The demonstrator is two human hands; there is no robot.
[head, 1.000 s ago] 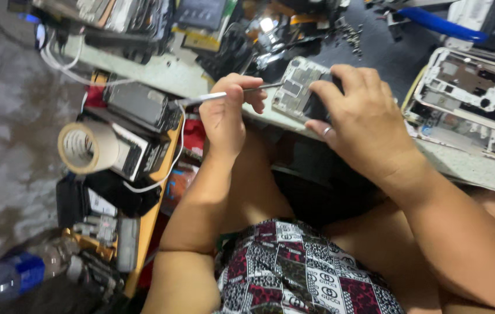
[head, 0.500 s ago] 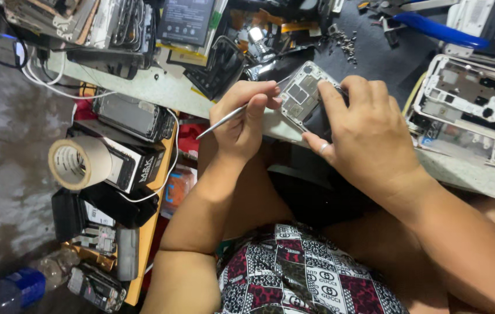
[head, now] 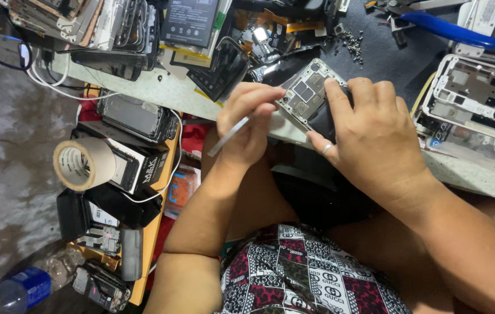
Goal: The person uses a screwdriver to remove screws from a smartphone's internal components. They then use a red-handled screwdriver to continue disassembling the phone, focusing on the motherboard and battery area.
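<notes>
An opened phone (head: 308, 92) with its back off lies at the table's near edge, circuit board and metal shields showing. My right hand (head: 369, 136) grips it from the right, fingers over its top and a ring on the thumb side finger. My left hand (head: 248, 125) pinches thin metal tweezers (head: 230, 135), whose tip touches the phone's left edge.
A bare phone frame (head: 473, 90) lies at the right, blue-handled pliers (head: 451, 30) and loose screws (head: 352, 42) behind. A phone battery (head: 192, 20) and stacked phones (head: 84, 23) fill the back left. A tape roll (head: 79, 164), boxes and a bottle (head: 18, 291) sit lower left.
The view has shifted down and left. My left hand turned the tweezers from flat to slanted, tip now at the phone's left edge. My right hand still holds the phone.
</notes>
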